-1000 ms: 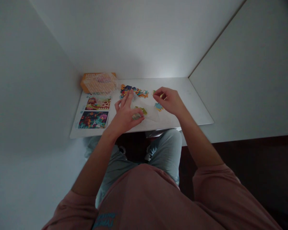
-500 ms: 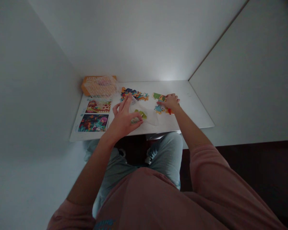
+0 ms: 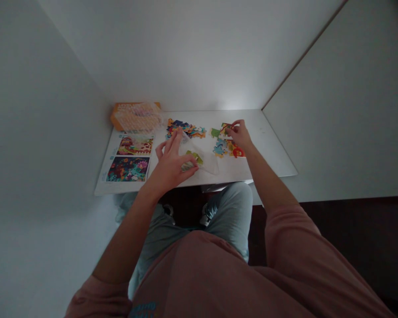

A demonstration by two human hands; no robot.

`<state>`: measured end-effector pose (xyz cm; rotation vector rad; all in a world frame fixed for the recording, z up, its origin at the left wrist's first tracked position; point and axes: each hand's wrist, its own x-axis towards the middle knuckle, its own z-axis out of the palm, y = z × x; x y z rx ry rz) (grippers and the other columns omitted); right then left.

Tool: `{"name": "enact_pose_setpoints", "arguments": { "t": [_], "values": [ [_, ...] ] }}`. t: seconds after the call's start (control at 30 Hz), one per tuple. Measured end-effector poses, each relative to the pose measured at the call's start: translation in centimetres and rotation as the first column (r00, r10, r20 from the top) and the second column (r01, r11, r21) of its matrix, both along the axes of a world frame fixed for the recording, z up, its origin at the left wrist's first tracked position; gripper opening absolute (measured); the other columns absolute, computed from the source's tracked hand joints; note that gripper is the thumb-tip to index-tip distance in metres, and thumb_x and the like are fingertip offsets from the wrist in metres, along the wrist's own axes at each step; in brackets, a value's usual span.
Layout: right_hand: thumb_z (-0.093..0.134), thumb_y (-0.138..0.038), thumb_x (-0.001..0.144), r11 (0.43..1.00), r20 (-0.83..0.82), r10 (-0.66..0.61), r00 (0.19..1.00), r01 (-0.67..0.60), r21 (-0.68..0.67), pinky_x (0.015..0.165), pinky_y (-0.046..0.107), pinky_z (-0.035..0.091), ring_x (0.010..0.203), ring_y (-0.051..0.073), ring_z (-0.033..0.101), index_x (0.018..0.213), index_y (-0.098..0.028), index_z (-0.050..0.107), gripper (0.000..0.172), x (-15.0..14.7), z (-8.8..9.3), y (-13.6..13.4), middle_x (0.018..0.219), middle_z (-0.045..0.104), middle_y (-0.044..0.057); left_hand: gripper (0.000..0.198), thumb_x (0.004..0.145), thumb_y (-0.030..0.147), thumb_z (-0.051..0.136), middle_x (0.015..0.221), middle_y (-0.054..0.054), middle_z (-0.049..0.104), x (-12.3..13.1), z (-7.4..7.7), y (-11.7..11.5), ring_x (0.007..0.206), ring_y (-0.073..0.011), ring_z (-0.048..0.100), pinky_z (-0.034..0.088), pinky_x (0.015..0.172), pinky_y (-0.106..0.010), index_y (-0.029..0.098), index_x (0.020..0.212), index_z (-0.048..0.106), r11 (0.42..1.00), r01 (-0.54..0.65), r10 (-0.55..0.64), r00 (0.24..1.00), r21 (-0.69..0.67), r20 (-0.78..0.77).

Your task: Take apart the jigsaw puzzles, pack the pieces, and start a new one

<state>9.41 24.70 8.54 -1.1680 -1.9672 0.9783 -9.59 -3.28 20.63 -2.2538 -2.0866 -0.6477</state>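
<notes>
My left hand (image 3: 170,164) is over a clear plastic bag (image 3: 210,164), thumb and a finger pinched together on it and the other fingers stretched out. Green puzzle pieces (image 3: 195,157) show through the bag. On the right, my right hand (image 3: 240,134) pinches a green and brown puzzle piece (image 3: 226,126), which looks lifted at one edge. Below that hand lie blue puzzle pieces (image 3: 220,148) and an orange-red puzzle piece (image 3: 238,152). A plain green piece (image 3: 215,132) lies just left of the held one.
A pile of colourful puzzle pieces (image 3: 185,129) lies behind my left hand. At the back left stands an orange box (image 3: 119,115) with bubble wrap (image 3: 142,118) over it. A sheet with two pictures (image 3: 128,169) lies on the left of the white table (image 3: 268,154), against the walls.
My right hand has risen slightly and drawn back from the pieces, its fingers now pinching the green and brown piece and tilting it. My left hand has stayed on the bag.
</notes>
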Motion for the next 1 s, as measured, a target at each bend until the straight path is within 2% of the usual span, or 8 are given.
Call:
{"name": "enact_pose_setpoints", "arguments": {
  "t": [0.13,0.3,0.43,0.5,0.6,0.7,0.83,1.0],
  "values": [
    [0.057,-0.039,0.081,0.990,-0.171,0.074,0.983,-0.052,0.134,0.063,0.028,0.046,0.068,0.014,0.056,0.104,-0.026,0.042,0.030,-0.8,4.3,-3.0,0.077,0.057,-0.002,0.013,0.082,0.035,0.054,0.145,0.004,0.031,0.1,0.2,0.1,0.138,-0.0282,0.014,0.026,0.107,-0.055,0.031,0.084,0.067,1.000,0.002,-0.002,1.000,-0.005,0.000],
    [0.061,-0.039,0.080,0.918,-0.010,0.327,0.945,-0.315,0.240,0.066,0.029,0.047,0.071,0.015,0.057,0.111,-0.026,0.050,0.035,-2.3,11.8,-11.2,0.084,0.059,0.000,0.014,0.082,0.036,0.054,0.146,0.005,0.029,0.3,0.4,0.5,0.138,-0.0294,0.015,0.025,0.107,-0.055,0.031,0.085,0.067,1.000,-0.004,0.004,1.000,-0.024,-0.004],
    [0.061,-0.038,0.081,0.836,0.140,0.446,0.884,-0.468,0.287,0.067,0.030,0.046,0.069,0.015,0.056,0.116,-0.025,0.051,0.039,-3.3,14.2,-14.0,0.096,0.060,0.002,0.015,0.082,0.036,0.055,0.150,0.007,0.015,0.3,0.3,0.5,0.137,-0.0295,0.017,0.024,0.108,-0.055,0.029,0.086,0.067,1.000,-0.012,0.012,1.000,-0.016,0.001],
    [0.056,-0.039,0.084,0.862,0.153,0.360,0.920,-0.391,0.324,0.069,0.031,0.046,0.072,0.016,0.056,0.118,-0.025,0.051,0.037,-2.9,13.2,-12.8,0.100,0.059,0.004,0.014,0.082,0.037,0.056,0.150,0.008,0.016,0.2,0.3,0.4,0.137,-0.0296,0.018,0.024,0.107,-0.055,0.030,0.085,0.067,1.000,-0.015,0.015,1.000,-0.011,0.000],
    [0.053,-0.042,0.086,0.911,0.254,0.151,0.956,-0.234,0.339,0.075,0.036,0.045,0.080,0.021,0.057,0.112,-0.023,0.054,0.032,-1.2,9.5,-9.5,0.101,0.059,0.007,0.013,0.081,0.038,0.056,0.149,0.008,0.019,0.1,0.2,0.2,0.137,-0.0285,0.017,0.026,0.107,-0.055,0.032,0.083,0.067,1.000,-0.010,0.010,1.000,0.006,-0.011],
    [0.062,-0.050,0.077,0.956,0.520,-0.026,0.854,-0.131,0.264,0.081,0.045,0.043,0.091,0.030,0.055,0.101,-0.021,0.060,0.038,0.6,4.8,-7.4,0.107,0.056,0.014,0.013,0.082,0.037,0.054,0.146,0.005,0.028,0.0,0.2,0.1,0.137,-0.0284,0.017,0.026,0.106,-0.056,0.031,0.084,0.067,1.000,-0.003,0.003,1.000,0.023,-0.017],
    [0.064,-0.057,0.071,0.969,0.628,-0.091,0.773,-0.077,0.236,0.088,0.050,0.040,0.101,0.034,0.051,0.100,-0.020,0.061,0.047,1.5,0.3,-7.7,0.114,0.052,0.017,0.014,0.082,0.036,0.053,0.138,0.003,0.043,0.1,0.2,0.0,0.137,-0.0287,0.017,0.026,0.106,-0.057,0.032,0.085,0.066,1.000,0.008,-0.008,1.000,0.020,-0.008],
    [0.072,-0.050,0.064,0.981,0.521,-0.094,0.848,-0.011,0.195,0.085,0.052,0.041,0.099,0.034,0.053,0.090,-0.021,0.058,0.041,1.2,-1.7,-8.2,0.103,0.057,0.016,0.017,0.083,0.036,0.050,0.140,0.004,0.039,0.2,0.3,0.0,0.138,-0.0277,0.015,0.023,0.107,-0.056,0.032,0.086,0.066,1.000,-0.003,0.003,1.000,-0.010,-0.009]
  ]
}}
